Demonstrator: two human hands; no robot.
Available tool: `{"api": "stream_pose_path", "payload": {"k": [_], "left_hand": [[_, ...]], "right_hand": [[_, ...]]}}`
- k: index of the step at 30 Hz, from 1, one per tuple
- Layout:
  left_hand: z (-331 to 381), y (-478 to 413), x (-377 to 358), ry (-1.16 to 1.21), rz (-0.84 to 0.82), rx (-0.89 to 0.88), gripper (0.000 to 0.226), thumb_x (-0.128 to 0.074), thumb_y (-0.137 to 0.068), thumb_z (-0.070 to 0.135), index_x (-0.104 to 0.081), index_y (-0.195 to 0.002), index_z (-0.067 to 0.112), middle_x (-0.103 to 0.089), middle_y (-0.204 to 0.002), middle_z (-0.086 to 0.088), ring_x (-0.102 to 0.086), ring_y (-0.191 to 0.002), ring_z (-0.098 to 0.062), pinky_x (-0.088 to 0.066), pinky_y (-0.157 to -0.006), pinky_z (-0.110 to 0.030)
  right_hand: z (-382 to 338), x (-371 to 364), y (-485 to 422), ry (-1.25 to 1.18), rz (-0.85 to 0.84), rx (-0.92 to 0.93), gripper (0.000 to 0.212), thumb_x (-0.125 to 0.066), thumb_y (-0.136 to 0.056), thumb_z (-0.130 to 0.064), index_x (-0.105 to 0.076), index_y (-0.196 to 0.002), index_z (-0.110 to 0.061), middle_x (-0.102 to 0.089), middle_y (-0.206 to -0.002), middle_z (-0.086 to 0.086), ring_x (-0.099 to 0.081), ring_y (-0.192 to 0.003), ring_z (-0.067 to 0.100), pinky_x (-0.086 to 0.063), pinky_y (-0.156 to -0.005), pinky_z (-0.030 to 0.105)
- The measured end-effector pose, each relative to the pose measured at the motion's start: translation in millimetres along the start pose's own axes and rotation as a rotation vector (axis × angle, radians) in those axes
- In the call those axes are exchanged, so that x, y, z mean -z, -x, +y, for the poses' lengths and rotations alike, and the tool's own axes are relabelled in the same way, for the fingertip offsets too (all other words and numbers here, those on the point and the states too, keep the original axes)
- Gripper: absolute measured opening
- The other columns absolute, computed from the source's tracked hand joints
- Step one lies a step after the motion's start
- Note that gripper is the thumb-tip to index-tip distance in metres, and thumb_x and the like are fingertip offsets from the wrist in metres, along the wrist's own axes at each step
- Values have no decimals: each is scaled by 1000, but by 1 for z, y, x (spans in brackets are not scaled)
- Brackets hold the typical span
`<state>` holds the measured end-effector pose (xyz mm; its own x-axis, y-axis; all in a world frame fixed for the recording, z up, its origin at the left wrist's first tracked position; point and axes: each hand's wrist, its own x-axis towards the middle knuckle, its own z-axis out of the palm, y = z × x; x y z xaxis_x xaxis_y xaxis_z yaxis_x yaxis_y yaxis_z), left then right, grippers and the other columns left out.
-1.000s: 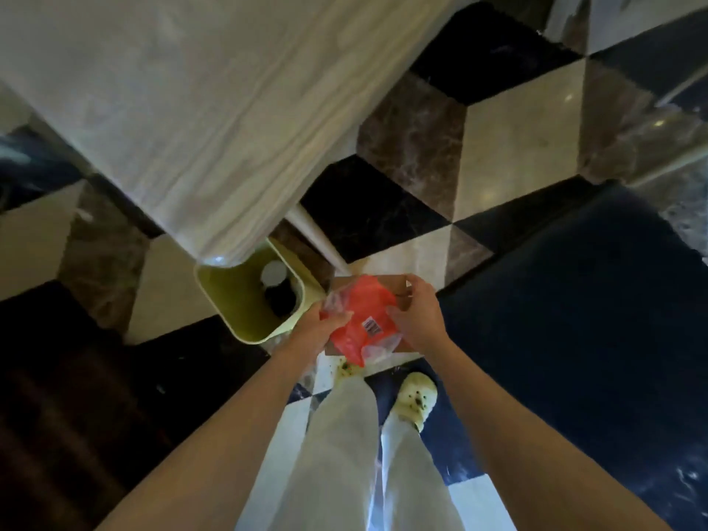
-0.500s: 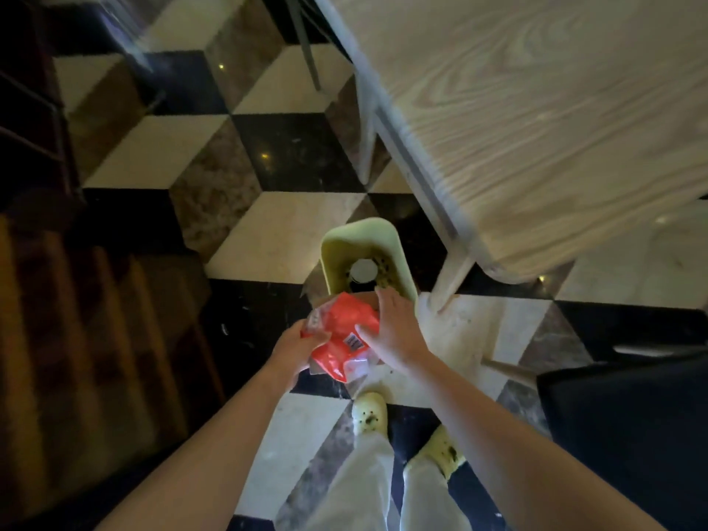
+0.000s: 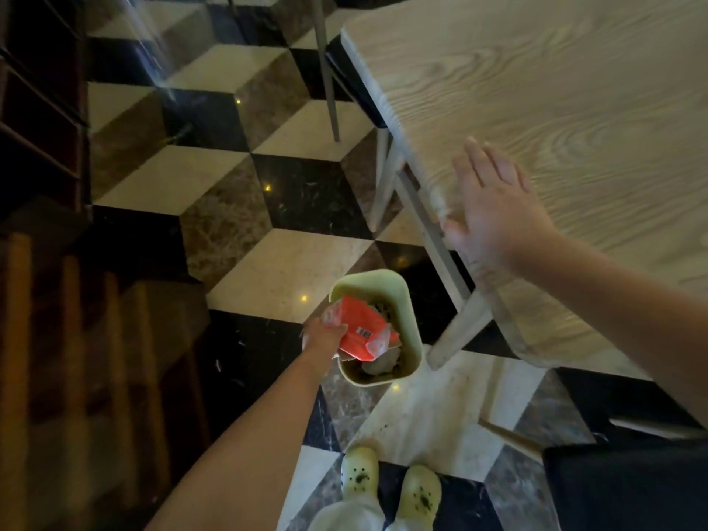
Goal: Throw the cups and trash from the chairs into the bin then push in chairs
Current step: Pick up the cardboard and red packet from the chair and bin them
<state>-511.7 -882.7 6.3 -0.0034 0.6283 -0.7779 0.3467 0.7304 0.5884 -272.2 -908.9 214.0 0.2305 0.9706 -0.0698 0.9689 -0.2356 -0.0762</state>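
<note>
A pale green bin (image 3: 407, 312) stands on the floor beside the table leg, with crumpled paper inside. My left hand (image 3: 321, 335) grips a red plastic wrapper (image 3: 362, 331) with a piece of brown cardboard under it, right over the bin's mouth. My right hand (image 3: 492, 208) is raised with fingers spread, holding nothing, above the edge of the light wooden table (image 3: 574, 120). A dark chair seat (image 3: 628, 488) shows at the lower right. Another dark chair (image 3: 354, 86) sits tucked under the table's far end.
The floor is a checker of black, cream and brown marble tiles (image 3: 291, 266). Dark wooden stairs or shelving (image 3: 76, 339) fill the left side. White table legs (image 3: 458, 327) stand just right of the bin. My feet in pale clogs (image 3: 390, 488) are at the bottom.
My right hand has let go of the wrapper and risen over the table edge. My left hand has carried the wrapper and cardboard down over the bin's opening.
</note>
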Motion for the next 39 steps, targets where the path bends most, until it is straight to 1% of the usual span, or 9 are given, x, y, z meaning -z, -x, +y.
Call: {"api": "stream_pose_path", "payload": {"k": [3,8,10,13,17,24,29,33,39], "left_hand": [[-12,-16,-17,-25,20,33,54,-68,-83,7,-46,-133,3,-58,-123,-22,-61,-108,-36,-53,-91,-50],[-41,-47,-44,74,-27,102,49,-62,-89,9,-45,-135,8,-56,-125,-22,-60,-111,-36,-54,-86,-49],[-51,-56,-51,54,-80,113,49,-60,-91,17,-43,-136,11,-54,-130,-19,-57,-115,-34,-54,-84,-44],[-61,-67,-53,-153,-107,37,50,-55,-94,30,-39,-140,19,-52,-135,-13,-52,-118,-31,-50,-91,-41],[-69,-67,-47,-689,-168,-125,60,-46,-96,38,-21,-149,22,-39,-146,-12,-41,-131,-35,-38,-108,-47],[-50,-10,-24,-1223,-269,-320,66,-45,-95,45,-18,-150,19,-32,-153,-10,-35,-137,-31,-35,-108,-43],[-27,47,-3,-1435,-369,-291,67,-36,-95,55,-14,-150,25,-17,-159,-5,-15,-146,-31,-23,-112,-53],[-10,87,6,-1492,-368,-331,67,-35,-93,58,-15,-149,27,-20,-158,-4,-15,-145,-31,-22,-112,-54],[3,132,14,-1486,-330,-355,71,-35,-91,62,-12,-150,29,-16,-160,-1,-16,-145,-29,-23,-111,-53]], "right_hand": [[20,-17,12,-97,-81,-23,73,-38,-94,-47,-11,-152,-13,-3,-162,5,1,-148,20,-1,-118,40],[29,-40,18,-106,98,3,71,-28,-92,-55,-16,-152,-19,-10,-161,-1,-4,-148,14,-2,-117,36],[29,-44,16,-103,131,0,71,-28,-92,-57,-18,-151,-20,-13,-161,-2,-6,-148,14,-4,-117,36],[31,-46,13,-91,146,-5,71,-27,-92,-59,-19,-151,-21,-13,-161,-2,-7,-147,14,-5,-117,37],[31,-44,14,-101,144,6,69,-28,-94,-58,-18,-151,-21,-12,-161,-2,-6,-148,15,-5,-117,39],[28,-38,16,-99,56,-17,70,-25,-94,-56,-12,-152,-19,-6,-162,-1,-1,-148,17,-1,-118,40],[20,-37,23,-121,-6,-58,71,-28,-95,-53,-6,-152,-17,-2,-162,3,2,-148,20,3,-118,42],[1,-42,59,-34,-9,-72,78,-43,-92,-46,-5,-152,-13,-4,-161,10,-1,-148,28,-2,-118,50],[-23,-42,112,-19,-51,-80,72,-45,-93,-40,-12,-151,-14,-3,-161,10,0,-148,29,-3,-118,53]]}}
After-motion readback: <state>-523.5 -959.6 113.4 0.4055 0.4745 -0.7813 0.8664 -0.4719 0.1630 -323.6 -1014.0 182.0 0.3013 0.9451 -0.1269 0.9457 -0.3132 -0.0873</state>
